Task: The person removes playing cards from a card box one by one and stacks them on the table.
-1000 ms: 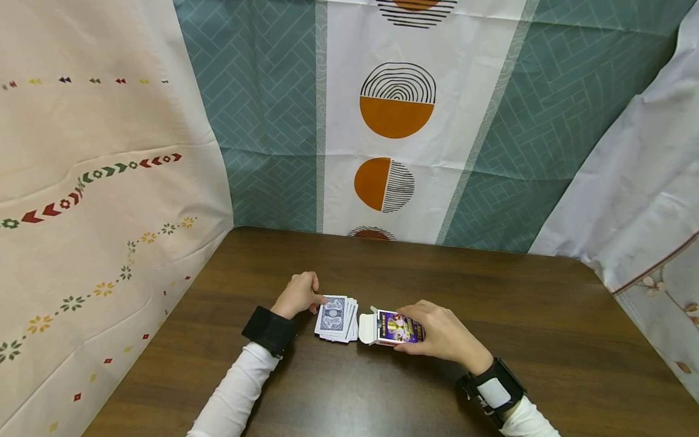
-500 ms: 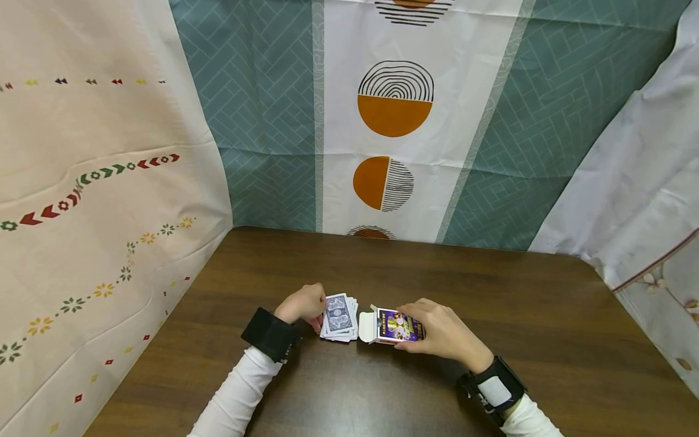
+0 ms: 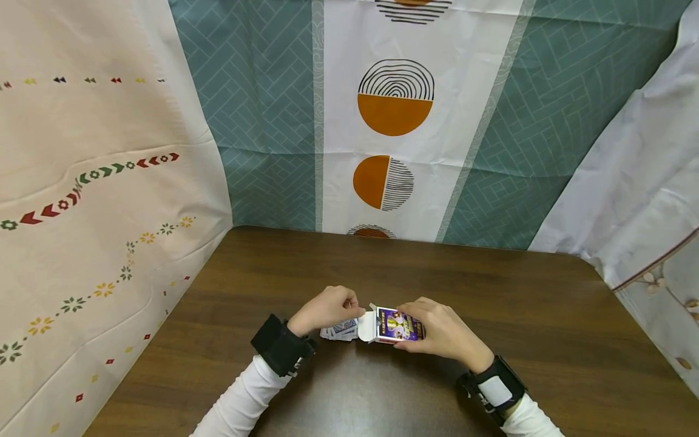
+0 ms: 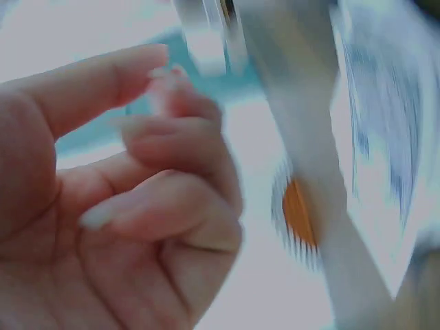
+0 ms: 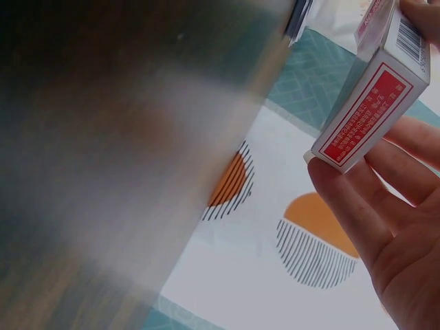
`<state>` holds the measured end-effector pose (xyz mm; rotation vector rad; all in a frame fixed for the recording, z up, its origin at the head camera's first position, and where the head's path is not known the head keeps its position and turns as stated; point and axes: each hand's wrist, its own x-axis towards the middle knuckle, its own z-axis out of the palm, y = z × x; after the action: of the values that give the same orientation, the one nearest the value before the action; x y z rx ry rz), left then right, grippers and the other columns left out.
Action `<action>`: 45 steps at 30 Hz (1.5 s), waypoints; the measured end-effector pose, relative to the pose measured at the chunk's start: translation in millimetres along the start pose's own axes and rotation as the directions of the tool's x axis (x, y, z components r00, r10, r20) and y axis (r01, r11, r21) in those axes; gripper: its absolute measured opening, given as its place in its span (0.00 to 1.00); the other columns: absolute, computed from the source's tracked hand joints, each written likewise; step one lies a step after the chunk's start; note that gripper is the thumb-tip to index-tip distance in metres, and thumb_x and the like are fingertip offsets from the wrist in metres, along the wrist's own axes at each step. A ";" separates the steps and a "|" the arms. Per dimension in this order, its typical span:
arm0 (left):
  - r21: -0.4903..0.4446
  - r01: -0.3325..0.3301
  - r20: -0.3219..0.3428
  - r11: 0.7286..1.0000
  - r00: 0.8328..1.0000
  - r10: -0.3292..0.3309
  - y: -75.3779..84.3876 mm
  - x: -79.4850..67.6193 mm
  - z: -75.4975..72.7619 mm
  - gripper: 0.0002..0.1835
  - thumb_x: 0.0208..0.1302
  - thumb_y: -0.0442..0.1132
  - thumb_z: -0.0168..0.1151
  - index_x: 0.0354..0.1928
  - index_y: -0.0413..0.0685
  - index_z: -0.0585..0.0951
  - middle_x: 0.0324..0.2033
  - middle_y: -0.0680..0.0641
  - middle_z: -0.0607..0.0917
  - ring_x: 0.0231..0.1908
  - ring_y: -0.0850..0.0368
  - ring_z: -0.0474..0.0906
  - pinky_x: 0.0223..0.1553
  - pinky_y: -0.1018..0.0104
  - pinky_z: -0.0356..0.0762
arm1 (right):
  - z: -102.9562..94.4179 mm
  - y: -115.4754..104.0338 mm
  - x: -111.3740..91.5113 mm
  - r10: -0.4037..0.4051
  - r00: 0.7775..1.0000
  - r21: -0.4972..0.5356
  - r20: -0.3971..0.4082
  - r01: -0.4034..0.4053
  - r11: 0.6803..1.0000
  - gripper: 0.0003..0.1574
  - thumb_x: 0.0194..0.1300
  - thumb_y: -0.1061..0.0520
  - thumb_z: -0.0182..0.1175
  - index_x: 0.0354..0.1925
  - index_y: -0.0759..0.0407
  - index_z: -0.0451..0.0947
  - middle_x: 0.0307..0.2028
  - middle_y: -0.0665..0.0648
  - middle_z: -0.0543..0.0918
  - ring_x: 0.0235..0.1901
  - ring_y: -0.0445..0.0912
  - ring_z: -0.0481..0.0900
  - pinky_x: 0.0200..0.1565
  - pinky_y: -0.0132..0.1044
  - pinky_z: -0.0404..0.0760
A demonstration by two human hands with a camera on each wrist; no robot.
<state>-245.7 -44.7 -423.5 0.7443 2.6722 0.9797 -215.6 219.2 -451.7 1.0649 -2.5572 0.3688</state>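
My right hand [image 3: 448, 334] grips a purple playing-card box [image 3: 400, 326] by its right end, thumb on the near side and fingers on the far side. The box's white flap [image 3: 367, 328] is folded out to the left. In the right wrist view, the box's red-and-white side [image 5: 368, 113] rests against the fingers. My left hand [image 3: 323, 309] hovers over the blue-backed playing cards [image 3: 343, 331], fingertips close to the flap, and covers most of the pile. In the left wrist view its fingers [image 4: 179, 148] are loosely curled with nothing visible in them, and the cards [image 4: 385, 117] appear blurred at right.
The brown wooden table [image 3: 491, 291] extends around both hands. A patterned curtain [image 3: 426, 139] hangs behind its far edge, with a cream cloth [image 3: 109, 243] at left and a white cloth [image 3: 617, 200] at right.
My left hand has gone from the left edge of the cards, where the pile shifted slightly right, across to the box's flap. The right hand and box stay put.
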 end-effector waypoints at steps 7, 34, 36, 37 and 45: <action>-0.076 -0.016 -0.020 0.997 1.000 0.014 12.2 -0.5 26.1 0.21 0.60 0.42 0.67 0.12 0.41 0.78 0.08 0.60 0.62 0.11 0.66 0.55 0.16 0.73 0.49 | -4.8 -3.1 1.1 -0.002 1.000 0.026 0.005 0.002 1.000 0.37 0.49 0.33 0.70 0.50 0.54 0.81 0.40 0.48 0.84 0.39 0.37 0.78 0.34 0.30 0.78; -0.435 0.140 0.235 0.889 0.971 -0.037 -15.5 6.5 1.6 0.09 0.63 0.37 0.64 0.32 0.35 0.84 0.21 0.53 0.76 0.24 0.59 0.68 0.27 0.69 0.61 | -4.5 -0.4 0.9 0.008 1.000 0.005 0.004 -0.008 1.000 0.38 0.49 0.32 0.70 0.50 0.55 0.81 0.40 0.48 0.85 0.39 0.37 0.78 0.36 0.32 0.78; -0.450 0.146 0.252 0.881 0.967 -0.032 -18.2 5.7 -3.0 0.09 0.63 0.36 0.63 0.33 0.34 0.84 0.20 0.53 0.78 0.23 0.61 0.73 0.26 0.70 0.63 | -5.0 0.0 1.0 0.010 1.000 0.009 0.002 -0.010 1.000 0.38 0.49 0.32 0.70 0.50 0.55 0.81 0.40 0.48 0.85 0.39 0.38 0.78 0.35 0.33 0.78; -0.461 0.149 0.257 0.875 0.966 -0.029 -19.3 5.3 -5.1 0.09 0.64 0.35 0.62 0.34 0.34 0.84 0.21 0.52 0.79 0.23 0.62 0.76 0.26 0.70 0.66 | -5.0 0.4 1.1 0.012 1.000 0.009 0.003 -0.012 1.000 0.38 0.50 0.32 0.70 0.50 0.55 0.81 0.40 0.48 0.85 0.38 0.38 0.78 0.35 0.33 0.78; -0.493 0.176 0.307 0.852 0.951 -0.019 -24.3 2.3 -17.9 0.08 0.66 0.31 0.58 0.38 0.30 0.81 0.22 0.49 0.82 0.23 0.59 0.82 0.29 0.71 0.76 | -4.9 1.3 1.1 0.030 0.999 0.010 0.015 -0.030 1.000 0.38 0.50 0.32 0.70 0.50 0.55 0.81 0.41 0.49 0.85 0.39 0.38 0.78 0.36 0.34 0.78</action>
<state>-263.3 -69.3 -425.7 0.5671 2.0301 1.3574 -216.2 221.1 -446.9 1.0382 -2.5897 0.3829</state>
